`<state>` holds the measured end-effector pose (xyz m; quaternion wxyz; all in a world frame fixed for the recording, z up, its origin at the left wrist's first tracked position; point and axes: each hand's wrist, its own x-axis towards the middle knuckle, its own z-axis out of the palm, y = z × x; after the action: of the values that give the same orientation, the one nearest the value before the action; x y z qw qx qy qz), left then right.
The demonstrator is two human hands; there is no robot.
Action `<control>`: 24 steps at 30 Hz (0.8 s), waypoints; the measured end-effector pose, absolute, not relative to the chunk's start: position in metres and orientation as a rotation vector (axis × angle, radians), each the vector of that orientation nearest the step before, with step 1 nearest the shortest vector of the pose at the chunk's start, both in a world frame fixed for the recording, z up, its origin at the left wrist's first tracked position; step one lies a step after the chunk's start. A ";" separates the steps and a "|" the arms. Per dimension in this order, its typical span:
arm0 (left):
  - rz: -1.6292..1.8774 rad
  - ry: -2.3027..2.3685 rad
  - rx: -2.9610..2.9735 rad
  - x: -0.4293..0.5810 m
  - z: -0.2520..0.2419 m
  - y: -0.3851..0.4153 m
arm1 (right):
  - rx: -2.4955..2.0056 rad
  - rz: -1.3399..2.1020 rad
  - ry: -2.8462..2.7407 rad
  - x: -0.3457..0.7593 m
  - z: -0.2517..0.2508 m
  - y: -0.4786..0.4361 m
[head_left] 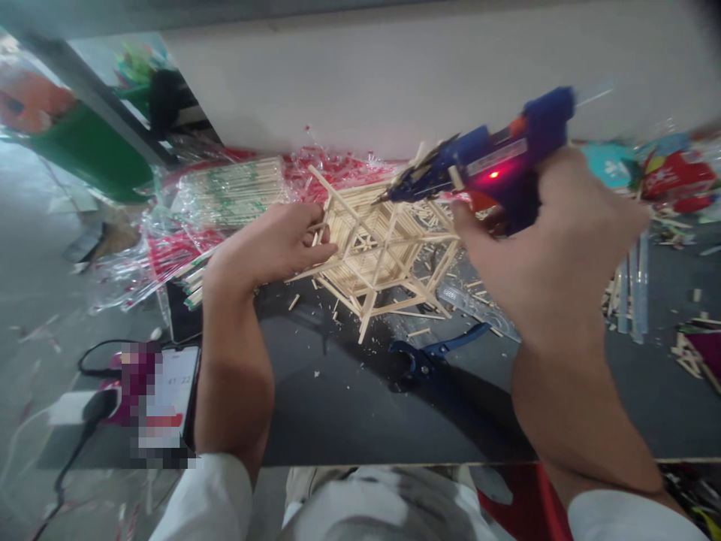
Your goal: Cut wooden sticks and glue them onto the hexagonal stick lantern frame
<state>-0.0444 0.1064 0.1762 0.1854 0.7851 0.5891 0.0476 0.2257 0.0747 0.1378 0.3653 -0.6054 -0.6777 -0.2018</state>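
A web-like frame of thin wooden sticks [375,255] is raised above the dark table, in the middle of the view. My left hand [282,244] grips its left edge between thumb and fingers. In my right hand [568,225] is a blue glue gun [496,154] with a red light glowing on its side. The gun's nozzle points left, at the upper part of the frame. Whether the tip touches a stick is too small to tell. A short piece of stick shows near my right thumb, beside the gun.
Blue cutters [425,361] lie on the dark table [338,421] among stick scraps. Bagged sticks [230,191] are at the back left, a phone [174,383] with cables at the front left. Clear glue sticks [636,293] lie right. A green bin [84,150] stands beyond the table.
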 end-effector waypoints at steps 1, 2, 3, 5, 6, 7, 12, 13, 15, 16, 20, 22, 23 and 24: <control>0.143 1.661 2.215 -0.045 0.176 0.107 | -1.569 -0.543 -1.694 0.228 0.140 0.075; 0.149 1.665 2.217 -0.045 0.176 0.107 | -1.588 -0.561 -1.658 0.231 0.142 0.077; 0.150 1.674 2.215 -0.045 0.175 0.108 | -1.606 -0.576 -1.632 0.235 0.143 0.079; 0.140 1.712 2.203 -0.045 0.174 0.108 | -1.615 -0.588 -1.630 0.244 0.142 0.086; 0.134 1.736 2.196 -0.046 0.173 0.109 | -1.612 -0.588 -1.640 0.249 0.140 0.090; 0.128 1.759 2.194 -0.046 0.172 0.109 | -1.604 -0.592 -1.643 0.253 0.138 0.094; 0.122 1.798 2.235 -0.048 0.167 0.111 | -1.520 -0.581 -1.767 0.260 0.122 0.107; 0.125 1.797 2.249 -0.049 0.166 0.112 | -1.494 -0.568 -1.806 0.259 0.121 0.108; 0.122 1.804 2.269 -0.051 0.166 0.113 | -1.462 -0.554 -1.855 0.256 0.119 0.108; 0.118 1.808 2.273 -0.051 0.166 0.113 | -1.456 -0.554 -1.866 0.255 0.118 0.108; 0.115 1.801 2.272 -0.053 0.166 0.114 | -1.454 -0.529 -1.898 0.253 0.115 0.110; 0.127 1.794 2.266 -0.052 0.166 0.114 | -1.480 -0.489 -1.892 0.252 0.113 0.112; 0.131 1.794 2.263 -0.052 0.165 0.114 | -1.494 -0.470 -1.888 0.252 0.112 0.112; 0.135 1.797 2.259 -0.052 0.165 0.114 | -1.508 -0.458 -1.884 0.253 0.111 0.113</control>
<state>-0.0521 0.1138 0.1649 0.1254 0.7755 0.6170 0.0464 0.2526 0.1130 0.1111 0.3361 -0.5782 -0.7224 -0.1754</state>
